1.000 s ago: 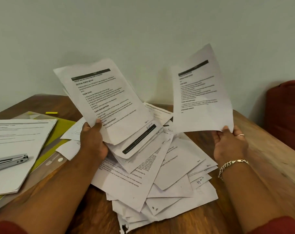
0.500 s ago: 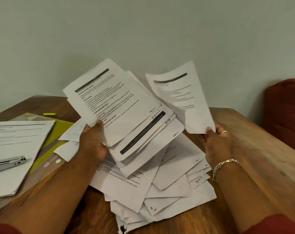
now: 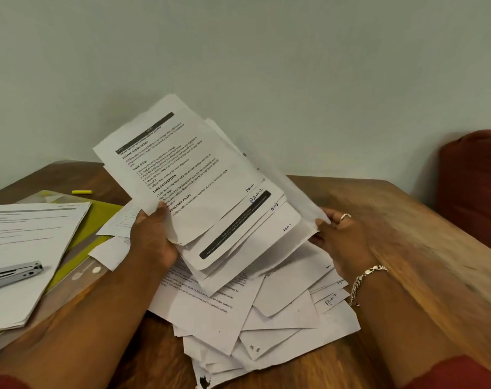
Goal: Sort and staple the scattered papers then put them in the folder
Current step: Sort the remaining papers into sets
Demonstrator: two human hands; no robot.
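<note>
— Papers everywhere! What is the left hand (image 3: 151, 237) holding?
— A fanned stack of sheets (image 3: 205, 192), thumb on top, fingers curled under, lifted above the loose pile (image 3: 266, 313) on the wooden table (image 3: 407, 226).
— And the right hand (image 3: 341, 240)?
— It pinches the stack's right corner.
— Where is the folder (image 3: 95, 220)?
— On the left, yellow-green, under another stack (image 3: 28, 248) with a stapler (image 3: 13, 272) on top.
</note>
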